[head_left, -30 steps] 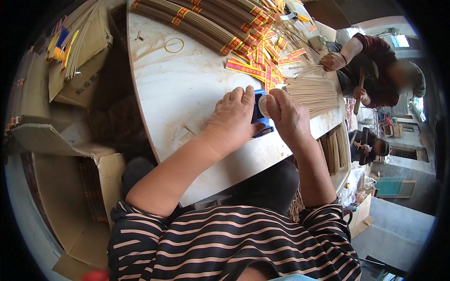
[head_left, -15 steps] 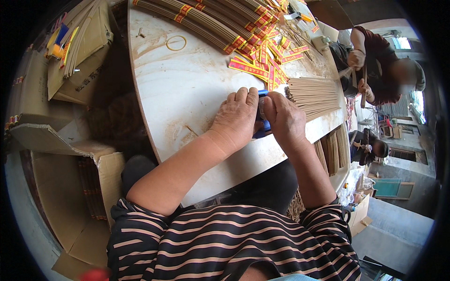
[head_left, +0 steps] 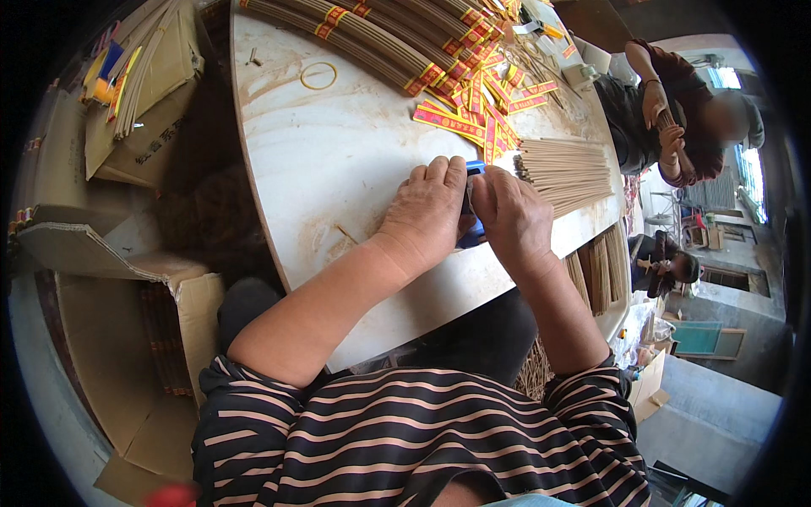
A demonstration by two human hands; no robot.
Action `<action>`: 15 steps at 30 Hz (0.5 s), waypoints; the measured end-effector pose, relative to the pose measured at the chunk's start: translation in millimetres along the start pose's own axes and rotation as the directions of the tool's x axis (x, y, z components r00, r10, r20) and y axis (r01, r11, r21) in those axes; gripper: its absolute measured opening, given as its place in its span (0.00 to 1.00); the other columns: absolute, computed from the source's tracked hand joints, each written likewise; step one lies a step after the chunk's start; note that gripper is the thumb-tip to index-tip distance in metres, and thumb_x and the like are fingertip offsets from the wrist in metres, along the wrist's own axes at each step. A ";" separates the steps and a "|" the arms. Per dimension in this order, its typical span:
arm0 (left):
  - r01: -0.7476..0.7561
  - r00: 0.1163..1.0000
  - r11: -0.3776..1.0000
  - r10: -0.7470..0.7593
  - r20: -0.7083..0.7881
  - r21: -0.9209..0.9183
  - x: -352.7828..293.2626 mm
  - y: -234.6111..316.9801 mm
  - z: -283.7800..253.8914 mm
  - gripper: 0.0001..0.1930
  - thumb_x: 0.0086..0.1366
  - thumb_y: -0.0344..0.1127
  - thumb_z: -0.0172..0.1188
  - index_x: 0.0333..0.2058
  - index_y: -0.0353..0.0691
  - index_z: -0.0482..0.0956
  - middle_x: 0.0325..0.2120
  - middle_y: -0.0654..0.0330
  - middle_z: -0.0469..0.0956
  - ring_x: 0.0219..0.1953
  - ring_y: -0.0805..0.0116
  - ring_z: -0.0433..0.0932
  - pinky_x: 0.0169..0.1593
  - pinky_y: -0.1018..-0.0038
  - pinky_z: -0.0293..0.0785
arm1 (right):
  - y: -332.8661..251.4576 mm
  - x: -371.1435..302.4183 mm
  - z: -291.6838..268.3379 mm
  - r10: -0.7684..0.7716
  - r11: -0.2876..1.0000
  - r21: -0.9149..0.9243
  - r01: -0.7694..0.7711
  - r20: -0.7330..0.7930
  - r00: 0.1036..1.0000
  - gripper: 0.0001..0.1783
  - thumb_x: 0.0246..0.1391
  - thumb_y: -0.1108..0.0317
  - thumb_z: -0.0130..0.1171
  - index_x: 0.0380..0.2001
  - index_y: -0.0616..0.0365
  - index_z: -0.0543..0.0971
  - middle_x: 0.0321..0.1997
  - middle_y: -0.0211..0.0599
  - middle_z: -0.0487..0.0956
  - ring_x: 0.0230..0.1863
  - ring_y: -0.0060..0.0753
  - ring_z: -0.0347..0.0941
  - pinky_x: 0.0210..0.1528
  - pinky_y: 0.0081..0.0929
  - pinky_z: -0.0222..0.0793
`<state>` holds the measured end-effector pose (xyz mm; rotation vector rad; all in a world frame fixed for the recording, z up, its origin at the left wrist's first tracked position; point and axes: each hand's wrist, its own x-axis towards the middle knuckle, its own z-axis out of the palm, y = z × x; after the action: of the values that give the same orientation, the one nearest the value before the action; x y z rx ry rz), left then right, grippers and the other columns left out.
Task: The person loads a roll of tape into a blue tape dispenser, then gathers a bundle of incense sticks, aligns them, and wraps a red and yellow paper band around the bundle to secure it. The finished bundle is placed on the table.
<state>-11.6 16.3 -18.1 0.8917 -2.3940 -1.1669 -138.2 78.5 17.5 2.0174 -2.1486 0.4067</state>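
A small blue device with a dark middle (head_left: 476, 169) stands at the table's near right edge, mostly covered by my two hands, so its exact kind is hidden. My left hand (head_left: 429, 203) is closed on its left side, thumb tucked behind. Against its right side, my right hand (head_left: 517, 215) has its fingers bent and pressed together; whatever they pinch is hidden. Just right of the hands lies a stack of loose thin brown incense sticks (head_left: 570, 176). Beyond them are red and yellow paper bands (head_left: 465, 122) in a loose heap.
Banded incense bundles (head_left: 372, 34) line the far side of the white table (head_left: 296, 160). A yellow ring (head_left: 318, 76) lies at far left. Open cardboard boxes (head_left: 110, 338) stand left, below table height. Another person (head_left: 697, 118) holds sticks at the right; one more sits farther back.
My right hand has shifted slightly, its fingers rolling over the blue device; my left hand stays nearly still. The person at the right has brought both hands together around sticks.
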 end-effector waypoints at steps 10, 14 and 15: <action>0.022 1.000 1.000 -0.022 0.017 0.005 0.6 1.3 -1.3 0.36 0.51 0.36 0.65 0.55 0.32 0.57 0.51 0.46 0.64 0.52 0.48 0.65 0.56 0.62 0.63 | 4.4 13.9 -10.5 0.195 0.967 0.101 -0.233 0.290 0.937 0.11 0.53 0.61 0.56 0.32 0.58 0.76 0.26 0.44 0.78 0.28 0.45 0.76 0.30 0.33 0.70; 0.015 1.000 1.000 -0.015 -0.005 0.002 -0.2 0.7 0.5 0.36 0.50 0.36 0.65 0.55 0.32 0.58 0.51 0.46 0.64 0.52 0.48 0.65 0.56 0.62 0.62 | 10.9 20.6 -14.1 0.203 0.923 0.238 -0.302 0.365 0.909 0.13 0.53 0.61 0.57 0.33 0.60 0.74 0.22 0.43 0.77 0.26 0.40 0.76 0.29 0.32 0.69; 0.014 1.000 1.000 -0.014 -0.003 -0.006 0.2 0.5 0.5 0.36 0.50 0.36 0.65 0.55 0.32 0.58 0.51 0.47 0.64 0.52 0.48 0.65 0.56 0.61 0.62 | 11.3 23.6 -15.2 0.240 0.893 0.271 -0.360 0.390 0.889 0.13 0.52 0.60 0.57 0.32 0.60 0.72 0.22 0.44 0.77 0.25 0.42 0.76 0.28 0.34 0.70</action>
<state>-12.2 16.7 -18.0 0.9091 -2.3841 -1.1758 -152.2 61.3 38.2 2.0423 -2.8068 0.5252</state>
